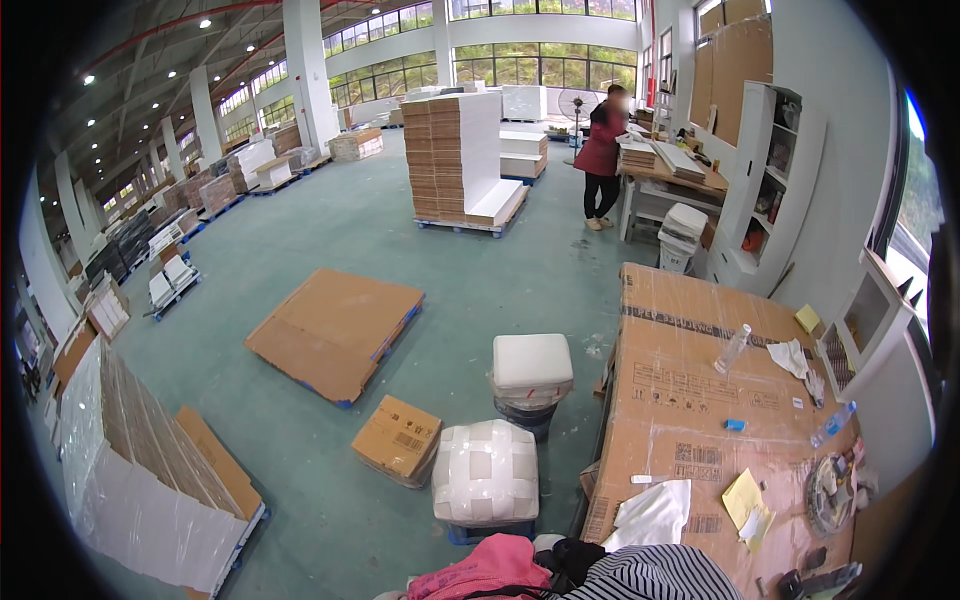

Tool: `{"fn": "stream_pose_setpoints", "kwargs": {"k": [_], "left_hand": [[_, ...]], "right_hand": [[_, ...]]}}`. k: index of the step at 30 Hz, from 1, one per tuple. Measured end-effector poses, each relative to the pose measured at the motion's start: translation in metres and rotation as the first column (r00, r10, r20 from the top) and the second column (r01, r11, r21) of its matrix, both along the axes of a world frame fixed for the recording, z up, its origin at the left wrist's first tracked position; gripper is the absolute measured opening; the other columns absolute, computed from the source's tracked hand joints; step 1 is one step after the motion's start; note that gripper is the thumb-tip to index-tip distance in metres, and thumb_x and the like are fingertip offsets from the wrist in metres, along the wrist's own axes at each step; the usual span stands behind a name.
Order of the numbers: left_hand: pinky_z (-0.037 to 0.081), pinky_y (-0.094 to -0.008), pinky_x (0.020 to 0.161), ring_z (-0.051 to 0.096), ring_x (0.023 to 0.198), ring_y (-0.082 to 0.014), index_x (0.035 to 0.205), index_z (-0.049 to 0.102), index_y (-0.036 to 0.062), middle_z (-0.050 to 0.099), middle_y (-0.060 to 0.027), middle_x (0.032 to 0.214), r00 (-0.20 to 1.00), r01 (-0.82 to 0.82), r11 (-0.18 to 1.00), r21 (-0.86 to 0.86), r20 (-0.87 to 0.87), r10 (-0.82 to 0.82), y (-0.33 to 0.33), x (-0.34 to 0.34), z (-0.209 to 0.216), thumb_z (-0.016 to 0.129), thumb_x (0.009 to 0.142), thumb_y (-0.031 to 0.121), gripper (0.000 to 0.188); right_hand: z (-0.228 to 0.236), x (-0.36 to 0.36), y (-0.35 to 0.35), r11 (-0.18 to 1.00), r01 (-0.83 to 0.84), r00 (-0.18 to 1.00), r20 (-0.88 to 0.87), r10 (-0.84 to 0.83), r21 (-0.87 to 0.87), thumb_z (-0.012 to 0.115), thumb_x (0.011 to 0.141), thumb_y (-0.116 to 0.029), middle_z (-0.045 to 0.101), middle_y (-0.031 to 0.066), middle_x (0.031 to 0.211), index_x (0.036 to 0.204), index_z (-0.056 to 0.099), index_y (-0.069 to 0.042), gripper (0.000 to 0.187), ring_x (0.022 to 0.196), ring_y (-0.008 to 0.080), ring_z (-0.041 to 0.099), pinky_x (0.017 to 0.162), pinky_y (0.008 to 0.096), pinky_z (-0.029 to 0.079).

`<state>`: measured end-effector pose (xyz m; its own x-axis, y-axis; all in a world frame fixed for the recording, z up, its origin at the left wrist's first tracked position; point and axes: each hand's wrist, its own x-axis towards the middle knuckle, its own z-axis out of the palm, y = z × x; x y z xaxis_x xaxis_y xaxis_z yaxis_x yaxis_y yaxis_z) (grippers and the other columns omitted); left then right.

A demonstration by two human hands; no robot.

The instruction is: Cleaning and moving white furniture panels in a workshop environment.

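A large carton surface [650, 345] fills the near right, its long axis running from the near edge toward the far side. To its left, well apart across the floor, lies a flat brown sheet [340, 330] on a pallet. Between them stand a white padded block [485, 475], near, and a smaller brown box [400, 435] just to its left.

At the nearest edge, striped fabric [660, 575] bulges up on the right and pink fabric [485, 570] on the left, with something black between them. Neither the left hand nor the right hand shows, so one cannot tell whether they are apart, together or closed on anything.

The white cloth [655, 515] lies crumpled on the near left part of the carton surface, immediately beyond the striped fabric; its longer axis slants from near left to far right. It sits on the person's right side, which would seem to favour the right hand, though which is nearer cannot be confirmed. Yellow paper [745, 500] lies to its right, and a small white piece [641, 479] just beyond its far left edge
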<state>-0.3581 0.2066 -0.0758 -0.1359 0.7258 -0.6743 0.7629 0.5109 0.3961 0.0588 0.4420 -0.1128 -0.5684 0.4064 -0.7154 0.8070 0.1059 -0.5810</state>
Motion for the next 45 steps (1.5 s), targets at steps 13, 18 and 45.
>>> {"fn": "stream_pose_setpoints", "kwargs": {"k": [13,18,45], "left_hand": [[0.045,-0.0434,0.102,0.058,0.118,-0.0366,0.121,0.066,0.0068,0.065,-0.0191,0.122,1.0,-0.029,1.0,-0.011,0.006,0.029,0.011,0.003,0.004,0.051,0.094,0.035,0.042],[0.044,-0.0435,0.102,0.057,0.12,-0.0368,0.122,0.065,0.0059,0.065,-0.0194,0.124,0.999,-0.045,0.998,-0.033,-0.026,0.044,0.012,0.005,0.009,0.051,0.094,0.036,0.044],[0.044,-0.0438,0.103,0.056,0.121,-0.0374,0.122,0.066,0.0067,0.064,-0.0194,0.125,0.999,0.052,0.998,-0.018,-0.015,-0.052,0.013,0.0,-0.001,0.052,0.093,0.037,0.043]], "right_hand": [[0.016,-0.002,0.009,1.0,0.013,0.991,0.135,-0.017,0.028,0.072,0.073,-0.026,0.073,0.0162,0.097,0.105,0.075,-0.011,0.035,0.092,0.0339,0.071,0.08,0.043,0.055],[0.012,0.0,0.009,0.999,-0.047,0.988,0.147,0.044,0.02,0.075,0.071,-0.026,0.073,0.0149,0.098,0.106,0.075,-0.011,0.039,0.091,0.0337,0.071,0.08,0.0427,0.055],[0.031,-0.001,0.002,0.992,-0.003,0.999,0.044,-0.003,0.126,0.071,0.074,-0.031,0.073,0.016,0.1,0.109,0.073,-0.012,0.04,0.095,0.0342,0.07,0.083,0.043,0.054]]}}
